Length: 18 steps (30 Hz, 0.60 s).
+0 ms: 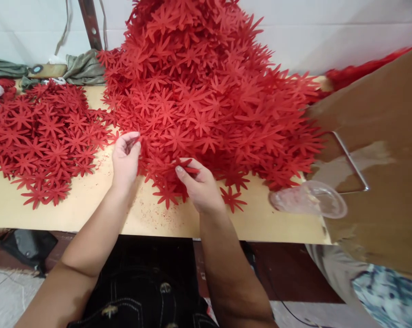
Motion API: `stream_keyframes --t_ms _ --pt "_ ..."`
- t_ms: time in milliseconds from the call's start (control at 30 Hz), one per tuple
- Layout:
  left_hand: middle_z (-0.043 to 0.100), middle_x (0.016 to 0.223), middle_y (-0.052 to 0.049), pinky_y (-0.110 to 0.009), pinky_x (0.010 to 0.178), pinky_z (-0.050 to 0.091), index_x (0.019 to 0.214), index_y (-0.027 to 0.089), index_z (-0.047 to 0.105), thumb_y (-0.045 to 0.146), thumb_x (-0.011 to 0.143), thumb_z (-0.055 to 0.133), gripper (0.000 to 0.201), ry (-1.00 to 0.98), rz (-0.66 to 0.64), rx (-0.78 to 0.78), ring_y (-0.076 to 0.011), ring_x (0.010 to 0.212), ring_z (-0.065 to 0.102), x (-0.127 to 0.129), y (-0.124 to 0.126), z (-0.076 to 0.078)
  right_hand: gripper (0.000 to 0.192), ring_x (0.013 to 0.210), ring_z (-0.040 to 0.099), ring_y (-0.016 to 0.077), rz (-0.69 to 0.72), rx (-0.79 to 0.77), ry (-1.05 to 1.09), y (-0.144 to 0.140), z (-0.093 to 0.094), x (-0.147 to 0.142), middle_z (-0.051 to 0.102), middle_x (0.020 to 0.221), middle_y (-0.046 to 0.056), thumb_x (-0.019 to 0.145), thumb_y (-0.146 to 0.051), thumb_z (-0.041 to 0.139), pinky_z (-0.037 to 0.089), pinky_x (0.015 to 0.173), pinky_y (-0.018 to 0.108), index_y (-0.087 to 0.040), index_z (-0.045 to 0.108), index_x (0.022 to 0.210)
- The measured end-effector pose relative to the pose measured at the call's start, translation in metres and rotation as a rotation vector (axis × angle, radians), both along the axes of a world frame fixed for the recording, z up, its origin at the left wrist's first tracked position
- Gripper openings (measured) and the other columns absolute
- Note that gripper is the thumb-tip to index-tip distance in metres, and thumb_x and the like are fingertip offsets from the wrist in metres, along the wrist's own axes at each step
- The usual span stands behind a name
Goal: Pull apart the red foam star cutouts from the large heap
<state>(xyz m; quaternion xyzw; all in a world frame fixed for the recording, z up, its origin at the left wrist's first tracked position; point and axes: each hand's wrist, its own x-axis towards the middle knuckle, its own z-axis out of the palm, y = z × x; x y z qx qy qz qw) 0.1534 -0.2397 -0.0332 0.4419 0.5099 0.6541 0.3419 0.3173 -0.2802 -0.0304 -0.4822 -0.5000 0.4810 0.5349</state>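
A tall heap of red flower-shaped cutouts (206, 105) with narrow pointed petals fills the middle of the table. At its front left edge, my left hand (124, 157) is closed, thumb against forefinger; a bit of red shows by the fingertips, too small to name. My right hand (204, 187), at the heap's front, pinches a red flower cutout (191, 170) between thumb and fingers. More cutouts lie just below that hand, and a single loose flower (232, 198) rests to its right. Left of my left hand spreads a lower pile of the same cutouts (48, 136).
Red crumbs dot the pale tabletop (99, 205). A clear plastic cup (308, 199) lies on its side near the right edge, beside a large cardboard sheet (379, 150) with a metal handle (351, 159). Grey-green cloth (84, 68) sits behind. A person's patterned clothing (390, 296) shows lower right.
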Motion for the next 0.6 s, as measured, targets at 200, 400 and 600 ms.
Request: stream_keyframes --t_ms 200,400,600 --pt "0.065 0.112 -0.007 -0.037 0.104 0.043 0.101 0.021 0.066 0.04 0.083 0.061 0.026 0.192 -0.075 0.155 -0.0182 0.113 0.058 0.016 -0.02 0.011 0.028 0.054 0.046 0.0066 -0.094 -0.031 0.085 0.0 0.004 -0.001 0.053 0.061 -0.005 0.072 -0.045 0.068 0.04 0.052 0.022 -0.02 0.058 0.078" --pt "0.067 0.104 -0.009 -0.033 0.093 0.05 0.104 0.019 0.066 0.044 0.08 0.065 0.035 0.228 -0.46 0.132 -0.0163 0.097 0.064 0.031 -0.034 0.016 0.044 0.049 0.036 0.0057 -0.131 0.04 -0.038 0.0 0.01 0.0 0.04 0.052 -0.006 0.073 -0.056 0.064 0.034 0.049 0.022 -0.02 0.043 0.059" --pt "0.064 0.107 -0.008 -0.034 0.094 0.051 0.117 0.022 0.062 0.04 0.077 0.069 0.045 0.262 -0.464 0.126 -0.0165 0.098 0.063 0.033 -0.031 0.008 0.049 0.054 0.047 0.0094 -0.103 -0.029 0.017 0.004 0.012 -0.002 0.048 0.053 -0.003 0.071 -0.065 0.061 0.042 0.055 0.025 -0.019 0.049 0.058"
